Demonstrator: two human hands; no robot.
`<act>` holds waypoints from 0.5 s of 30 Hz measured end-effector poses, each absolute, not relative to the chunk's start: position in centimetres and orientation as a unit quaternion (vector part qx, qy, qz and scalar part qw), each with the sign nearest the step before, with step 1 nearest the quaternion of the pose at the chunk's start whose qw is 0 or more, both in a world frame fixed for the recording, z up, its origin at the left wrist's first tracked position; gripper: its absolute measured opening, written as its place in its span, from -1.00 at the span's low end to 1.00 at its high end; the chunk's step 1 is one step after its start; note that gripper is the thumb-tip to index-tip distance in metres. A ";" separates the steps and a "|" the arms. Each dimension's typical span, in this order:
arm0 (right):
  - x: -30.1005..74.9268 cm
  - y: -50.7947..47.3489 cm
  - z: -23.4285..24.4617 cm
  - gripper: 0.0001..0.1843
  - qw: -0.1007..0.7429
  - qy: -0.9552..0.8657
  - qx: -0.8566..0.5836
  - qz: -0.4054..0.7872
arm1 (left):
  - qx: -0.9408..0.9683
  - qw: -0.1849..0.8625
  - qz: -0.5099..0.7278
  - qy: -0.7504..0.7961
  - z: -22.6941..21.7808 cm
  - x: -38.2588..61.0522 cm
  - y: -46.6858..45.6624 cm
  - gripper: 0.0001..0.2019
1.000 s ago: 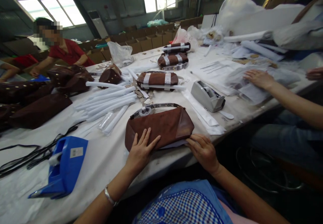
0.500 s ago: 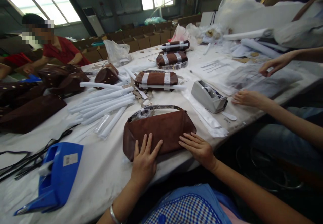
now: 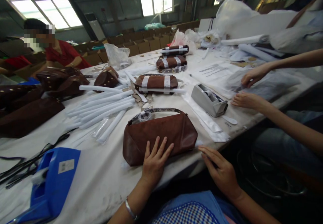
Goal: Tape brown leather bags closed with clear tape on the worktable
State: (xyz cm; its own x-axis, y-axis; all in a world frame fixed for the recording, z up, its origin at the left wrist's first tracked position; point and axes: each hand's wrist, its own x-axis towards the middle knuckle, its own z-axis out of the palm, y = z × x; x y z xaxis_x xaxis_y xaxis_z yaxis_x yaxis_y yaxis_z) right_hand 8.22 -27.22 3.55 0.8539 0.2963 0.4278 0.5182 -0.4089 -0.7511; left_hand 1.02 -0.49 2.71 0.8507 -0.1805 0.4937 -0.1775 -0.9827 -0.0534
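A brown handbag (image 3: 161, 129) lies on the white-covered table in front of me, its handle wrapped and a small clear coil (image 3: 144, 116) beside the handle. My left hand (image 3: 155, 160) rests flat on the bag's lower middle, fingers spread. Just off the bag's lower right corner is my right hand (image 3: 222, 170), its fingers stretched out and thumb apart, with nothing visible in it. Close to those fingertips, a pale wrapped end (image 3: 201, 143) sticks out from under the bag. Behind lies another brown bag (image 3: 157, 82) with white bands round it and a white tube along its front.
A blue tape dispenser (image 3: 54, 183) stands at left, a grey tape dispenser (image 3: 209, 99) to the right. White tubes (image 3: 106, 106) are heaped left of centre. A co-worker's hands (image 3: 248, 89) handle clear plastic at right. Another person in red (image 3: 67, 54) stands at far left among brown bags.
My right hand has come off the bag's front and moved right and toward me. My left hand stays flat on the bag. The co-worker's upper hand has moved left and down.
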 end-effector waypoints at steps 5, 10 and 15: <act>8.6 -26.8 4.0 -0.26 0.646 0.005 -0.747 0.155 | -0.965 -0.013 -0.245 0.093 3.3 1.0 -0.6 -0.42; 10.7 -25.6 5.4 -0.37 0.672 -0.034 -0.696 0.250 | -0.965 -0.003 -0.242 0.096 3.5 1.0 -0.6 -0.39; 11.7 -25.3 7.2 -0.47 0.648 -0.071 -0.679 0.339 | -0.963 0.008 -0.251 0.098 3.8 0.9 -0.5 -0.36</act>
State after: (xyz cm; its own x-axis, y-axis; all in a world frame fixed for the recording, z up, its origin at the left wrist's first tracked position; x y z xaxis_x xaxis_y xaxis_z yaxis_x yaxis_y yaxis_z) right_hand 11.68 -25.34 7.23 0.7604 0.5351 -0.3679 -0.3427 -0.1506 -0.9273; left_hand 0.89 -0.47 3.83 0.8547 -0.1923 0.4822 -0.1839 -0.9808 -0.0653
